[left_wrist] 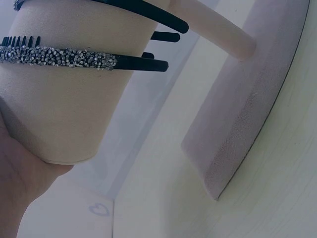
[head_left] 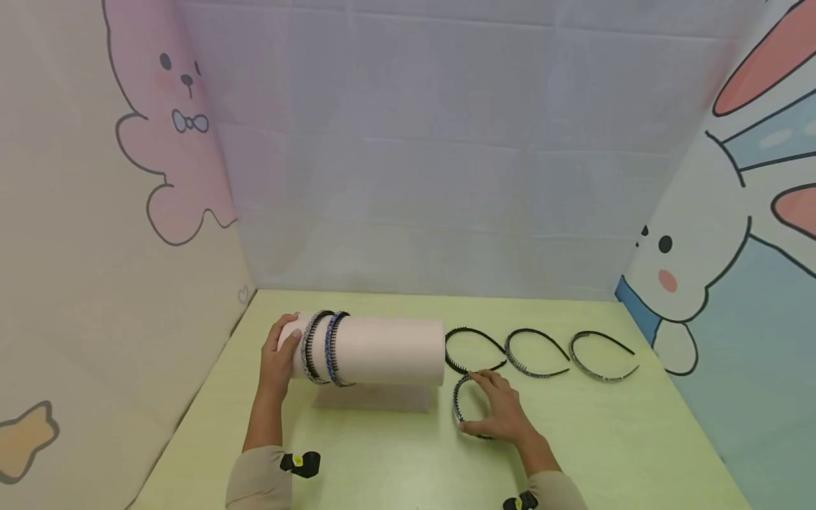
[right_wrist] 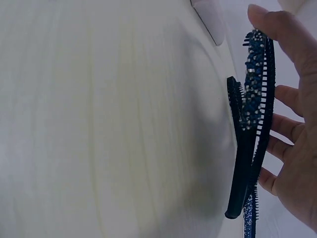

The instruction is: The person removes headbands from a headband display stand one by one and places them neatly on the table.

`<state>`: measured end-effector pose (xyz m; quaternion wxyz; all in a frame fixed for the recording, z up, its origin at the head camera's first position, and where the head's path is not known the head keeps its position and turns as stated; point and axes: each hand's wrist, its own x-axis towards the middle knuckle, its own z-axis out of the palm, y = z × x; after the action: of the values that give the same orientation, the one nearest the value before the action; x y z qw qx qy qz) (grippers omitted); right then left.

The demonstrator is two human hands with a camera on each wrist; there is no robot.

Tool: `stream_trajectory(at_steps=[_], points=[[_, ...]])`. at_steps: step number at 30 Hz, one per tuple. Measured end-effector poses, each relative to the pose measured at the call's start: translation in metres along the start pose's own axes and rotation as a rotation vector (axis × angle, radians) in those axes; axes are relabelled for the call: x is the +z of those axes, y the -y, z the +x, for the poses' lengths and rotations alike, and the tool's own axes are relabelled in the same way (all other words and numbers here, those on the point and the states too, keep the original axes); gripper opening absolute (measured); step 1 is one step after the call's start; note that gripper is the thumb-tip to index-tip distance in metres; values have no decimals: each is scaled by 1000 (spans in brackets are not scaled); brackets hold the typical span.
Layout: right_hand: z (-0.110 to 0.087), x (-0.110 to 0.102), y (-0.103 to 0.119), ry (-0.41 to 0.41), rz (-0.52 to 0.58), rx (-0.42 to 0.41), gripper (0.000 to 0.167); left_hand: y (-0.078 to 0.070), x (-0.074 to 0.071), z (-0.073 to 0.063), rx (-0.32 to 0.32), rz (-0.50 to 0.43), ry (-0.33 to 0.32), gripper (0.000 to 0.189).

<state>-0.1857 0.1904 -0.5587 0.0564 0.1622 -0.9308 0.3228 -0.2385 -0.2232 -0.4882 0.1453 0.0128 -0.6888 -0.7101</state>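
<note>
A pale padded cylinder stand (head_left: 392,350) lies horizontally above its flat base (head_left: 372,399). My left hand (head_left: 275,365) grips the stand's left end, thumb toward the near side. Beside that hand, a silver-studded toothed headband (left_wrist: 79,57) wraps the cylinder, and a blue-studded headband (head_left: 330,347) sits just to its right. My right hand (head_left: 500,411) holds another headband (right_wrist: 253,79), with dark blue and silver stones and black ends, close to the stand's right end. In the right wrist view the thumb is at one side of the band and the fingers are behind it.
Three headbands lie in a row on the table at the right: a black one (head_left: 454,365), a dark studded one (head_left: 519,367) and a silver one (head_left: 593,373). Cloth walls with cartoon animals enclose the table (head_left: 382,460) at the back and both sides.
</note>
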Motion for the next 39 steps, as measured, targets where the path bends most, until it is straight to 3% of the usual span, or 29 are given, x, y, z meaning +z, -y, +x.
stream_trajectory(at_steps=[5, 12, 17, 24, 30, 39], points=[[5, 4, -2, 80, 32, 25, 96, -2, 1, -1, -9, -26, -2, 31], [7, 13, -3, 124, 70, 83, 103, -2, 0, -4, -39, 2, -7, 31], [6, 17, -4, 143, 18, 104, 105, 1, 0, -6, -37, 1, -10, 32], [11, 15, -3, 110, -102, 56, 105, 0, 1, -4, 16, -17, -3, 31], [13, 17, -4, 111, -136, 61, 108, 0, 0, -3, 12, -8, 3, 30], [16, 15, -4, 127, -231, 3, 113, 1, 0, -3, 23, -4, -3, 29]])
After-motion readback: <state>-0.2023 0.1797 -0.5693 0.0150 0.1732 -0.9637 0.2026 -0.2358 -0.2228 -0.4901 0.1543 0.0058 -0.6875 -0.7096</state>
